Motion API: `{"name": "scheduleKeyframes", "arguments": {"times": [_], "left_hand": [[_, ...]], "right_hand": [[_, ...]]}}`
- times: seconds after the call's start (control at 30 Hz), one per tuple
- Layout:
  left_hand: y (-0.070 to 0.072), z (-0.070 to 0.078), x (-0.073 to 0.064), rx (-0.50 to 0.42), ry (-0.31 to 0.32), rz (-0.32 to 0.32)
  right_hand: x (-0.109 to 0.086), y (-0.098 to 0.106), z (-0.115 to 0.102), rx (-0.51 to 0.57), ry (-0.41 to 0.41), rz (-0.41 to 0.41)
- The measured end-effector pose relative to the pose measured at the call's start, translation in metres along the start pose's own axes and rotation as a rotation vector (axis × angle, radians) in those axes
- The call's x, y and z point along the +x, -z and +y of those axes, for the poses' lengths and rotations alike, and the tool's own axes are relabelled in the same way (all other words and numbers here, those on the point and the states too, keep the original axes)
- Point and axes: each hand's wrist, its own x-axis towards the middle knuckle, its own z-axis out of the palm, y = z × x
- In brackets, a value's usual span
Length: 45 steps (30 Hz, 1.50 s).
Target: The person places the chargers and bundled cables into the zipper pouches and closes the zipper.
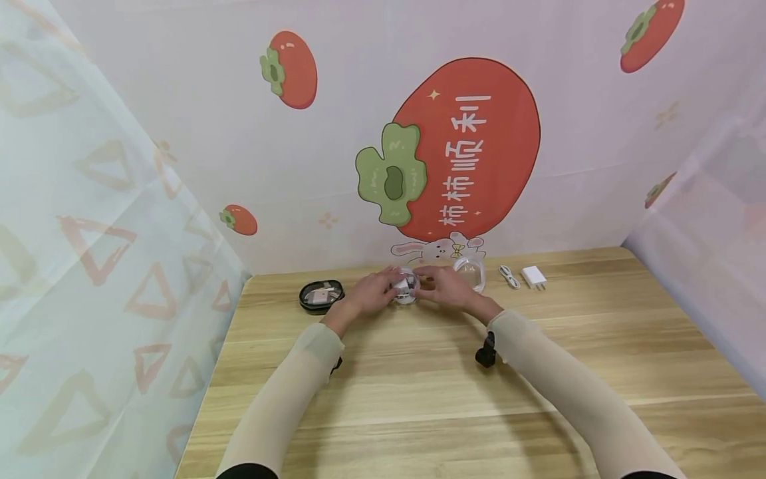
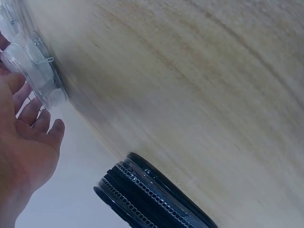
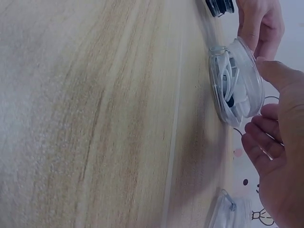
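A clear, round zip case (image 1: 405, 290) sits at the back middle of the table between both hands. Through its wall show a white cable (image 3: 227, 80) and other small items. My left hand (image 1: 372, 291) holds its left side, with thumb and fingers at the rim. On the right side my right hand (image 1: 447, 287) holds it too, the thumb (image 3: 275, 73) against the upper edge. The other right fingers curl loosely beside it. In the left wrist view the zip pull (image 2: 43, 61) hangs on the near edge of the case. Part of my left hand is cut off there.
Left of my hands lies a black-edged clear case (image 1: 312, 307) with small items inside. Behind my right hand stands another clear round case (image 1: 481, 273). Further right lie a coiled white cable (image 1: 510, 277) and a white plug charger (image 1: 533, 276). A printed cloth (image 1: 335, 159) backs the table.
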Motion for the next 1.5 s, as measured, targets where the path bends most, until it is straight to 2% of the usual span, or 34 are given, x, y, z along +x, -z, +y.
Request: {"name": "scheduleKeyframes", "arguments": {"times": [0.27,0.57,0.87,1.07,1.33,1.5], "left_hand": [[-0.004,-0.001,-0.002,-0.002,0.012,0.012],[-0.004,0.002,-0.005,0.074,0.061,0.041],[-0.005,0.0,-0.01,0.097,0.091,0.052],[-0.003,0.0,-0.017,0.125,0.131,0.056],[0.001,0.006,-0.024,0.16,0.133,0.054],[0.004,0.01,-0.027,0.191,0.159,0.047]], "right_hand": [[0.003,-0.002,0.001,-0.095,0.052,-0.026],[0.006,-0.004,-0.003,-0.098,0.048,-0.033],[0.01,-0.002,-0.009,-0.127,0.05,-0.072],[0.01,0.004,-0.01,-0.11,0.065,-0.105],[0.011,0.008,-0.003,-0.067,0.113,-0.105],[0.011,0.009,0.002,-0.059,0.105,-0.108]]}}
